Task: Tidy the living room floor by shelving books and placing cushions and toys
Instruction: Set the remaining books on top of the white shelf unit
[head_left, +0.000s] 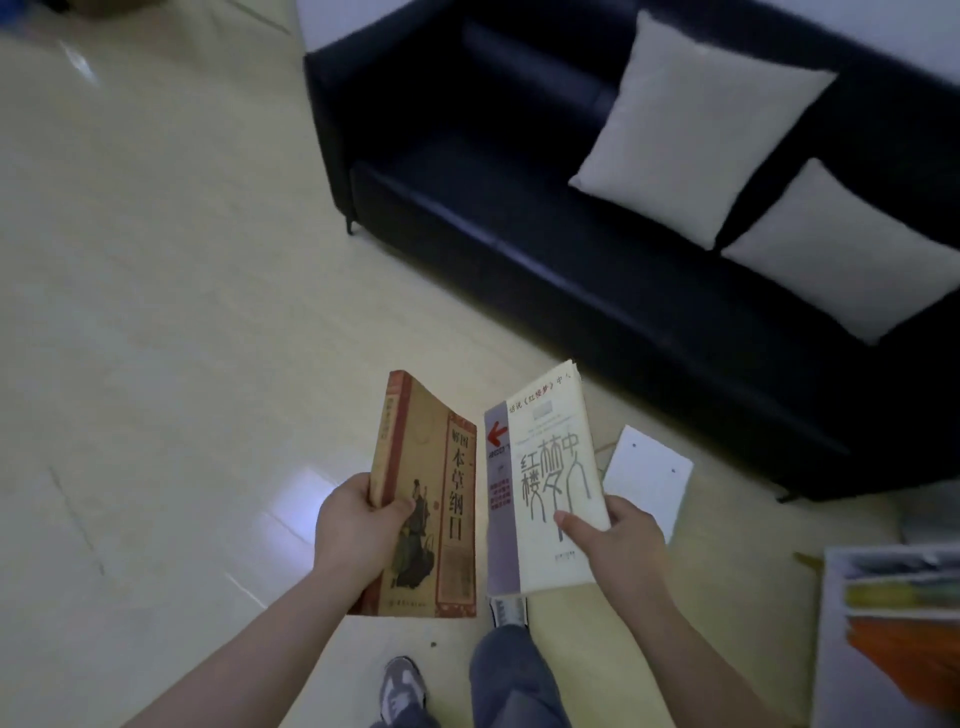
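My left hand (358, 535) grips a brown book (441, 499) with a robed figure on its cover, thumb on the front and fingers behind its spine edge. A cream book (550, 483) with a grey and red strip is held by my right hand (613, 540), thumb on the cover. Both books are in the air in front of me, side by side and nearly touching. Two pale cushions (696, 130) (852, 249) lean on the seat of a dark sofa (467, 197) at the upper right.
A white sheet or thin book (649, 478) lies on the floor by the sofa's front. A white shelf unit (893, 623) holding coloured books stands at the lower right. My feet and legs (498, 670) are below the books. Glossy pale floor (156, 312) spreads to the left.
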